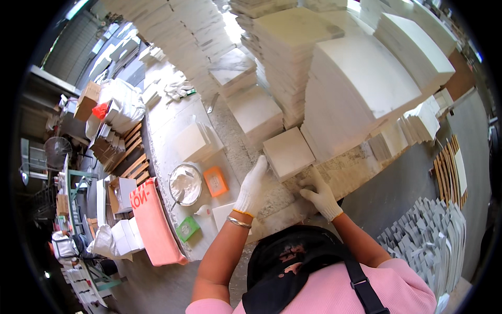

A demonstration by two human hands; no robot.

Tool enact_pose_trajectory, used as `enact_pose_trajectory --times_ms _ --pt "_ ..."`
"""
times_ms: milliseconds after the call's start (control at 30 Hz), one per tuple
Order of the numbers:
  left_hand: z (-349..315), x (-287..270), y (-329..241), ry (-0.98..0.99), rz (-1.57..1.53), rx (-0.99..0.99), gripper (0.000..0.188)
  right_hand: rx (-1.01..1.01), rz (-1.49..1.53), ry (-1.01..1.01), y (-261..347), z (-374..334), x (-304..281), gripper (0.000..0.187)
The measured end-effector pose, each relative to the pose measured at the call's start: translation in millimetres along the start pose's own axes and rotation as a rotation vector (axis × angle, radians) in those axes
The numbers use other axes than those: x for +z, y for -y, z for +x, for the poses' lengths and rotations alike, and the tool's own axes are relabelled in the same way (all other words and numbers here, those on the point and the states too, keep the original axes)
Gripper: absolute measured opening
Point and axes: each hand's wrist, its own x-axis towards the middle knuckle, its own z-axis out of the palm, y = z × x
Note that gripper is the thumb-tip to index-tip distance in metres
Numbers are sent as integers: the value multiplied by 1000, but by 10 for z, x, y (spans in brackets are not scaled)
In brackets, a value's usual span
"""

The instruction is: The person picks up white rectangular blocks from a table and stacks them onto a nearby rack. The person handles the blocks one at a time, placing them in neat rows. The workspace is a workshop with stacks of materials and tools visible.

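Observation:
A short stack of square white marble tiles (289, 150) sits on the dusty worktable in front of me. My left hand (253, 182), in a white knit glove, lies along the stack's left side with its fingers stretched out and together. At the near right corner is my right hand (320, 192), gloved too, its thumb spread from the fingers and its fingertips touching or very close to the tiles. Neither hand is wrapped round anything. Behind stands a slightly taller pile of square tiles (253, 111), and on the right a high stack of larger slabs (366, 78).
Left of my left hand are a bowl of white paste (185, 184), an orange box (215, 181), a green box (187, 228), a small white bottle (204, 210) and a tile block (192, 142). A metal scraper (213, 103) lies farther back. Grey strips (426, 240) stand on the floor at right.

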Motion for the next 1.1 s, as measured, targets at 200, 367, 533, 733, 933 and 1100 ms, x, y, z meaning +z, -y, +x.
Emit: enact_pose_trajectory --times_ms 200,367,533,733,933,1100 --pt "-265 184 -314 -150 1462 778 95 -31 -94 -10 40 -16 20 93" --pt "-206 705 -576 27 1817 663 111 -47 -62 -21 -11 -29 6 93" --pt "-3 824 -572 1 2004 620 112 -38 1 -10 38 -52 25 91" --pt "244 625 -600 22 1966 638 81 22 -48 10 410 -219 42 88" --pt "424 558 -602 66 1916 586 49 -88 42 -112 474 -189 230 89" --pt "685 437 -639 142 1955 631 36 238 196 33 865 -248 274 94"
